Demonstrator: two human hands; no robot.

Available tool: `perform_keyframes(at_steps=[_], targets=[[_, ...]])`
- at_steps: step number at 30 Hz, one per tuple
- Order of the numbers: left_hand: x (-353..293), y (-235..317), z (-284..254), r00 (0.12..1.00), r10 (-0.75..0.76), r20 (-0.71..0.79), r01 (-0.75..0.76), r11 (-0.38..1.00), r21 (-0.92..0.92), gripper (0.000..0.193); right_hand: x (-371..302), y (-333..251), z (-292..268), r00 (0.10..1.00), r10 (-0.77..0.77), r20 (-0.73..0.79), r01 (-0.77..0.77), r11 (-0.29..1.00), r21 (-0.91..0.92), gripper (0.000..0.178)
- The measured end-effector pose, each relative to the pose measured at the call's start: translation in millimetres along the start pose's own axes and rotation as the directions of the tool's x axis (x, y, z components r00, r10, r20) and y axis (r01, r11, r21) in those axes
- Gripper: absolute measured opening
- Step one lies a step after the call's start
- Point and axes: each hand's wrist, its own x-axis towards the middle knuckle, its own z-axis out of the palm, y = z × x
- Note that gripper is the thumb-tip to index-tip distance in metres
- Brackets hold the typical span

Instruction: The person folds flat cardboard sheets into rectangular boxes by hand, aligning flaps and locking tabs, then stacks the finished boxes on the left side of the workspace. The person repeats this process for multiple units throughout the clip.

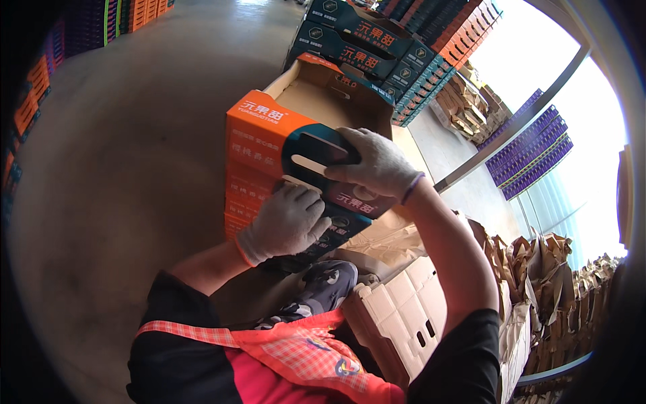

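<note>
In front of me is an open-topped cardboard fruit box (316,138), orange and dark green with a slot handle, tilted atop a stack of matching boxes (243,195). My right hand (377,160), in a white glove with a purple cuff, closes on its near end wall beside the slot, fingers over the top edge and thumb on the outer face. Lower and to the left, my left hand (286,219), gloved with an orange cuff, has its fingers curled at a second slot just beneath. Its fingertips are partly hidden, and which box wall they grip is hard to tell.
More green boxes (356,40) are stacked behind. Purple crates (531,151) stand at the right past a metal bar (518,121). A beige plastic crate (404,313) is by my knee, with brown paper bundles (538,276) beyond. Orange crates (30,108) line the far left.
</note>
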Motion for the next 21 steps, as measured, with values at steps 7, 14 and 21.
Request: perform_keyframes(at_steps=[7, 14, 21], targets=[[-13, 79, -26, 0.823, 0.536, -0.188, -0.539, 0.631, -0.558, 0.028, -38, 21, 41, 0.869, -0.265, -0.417, 0.157, 0.948, -0.277, 0.073], [-30, 147, 147, 0.973, 0.109, 0.203, 0.100, 0.593, -0.799, 0.014, -274, 107, 137, 0.763, 0.282, -0.581, -0.181, 0.957, 0.226, 0.063], [48, 184, 348, 0.818, -0.226, 0.530, 0.368, 0.912, -0.180, 0.104, -583, 266, 178, -0.216, 0.643, -0.734, -0.961, -0.009, 0.275, 0.068]])
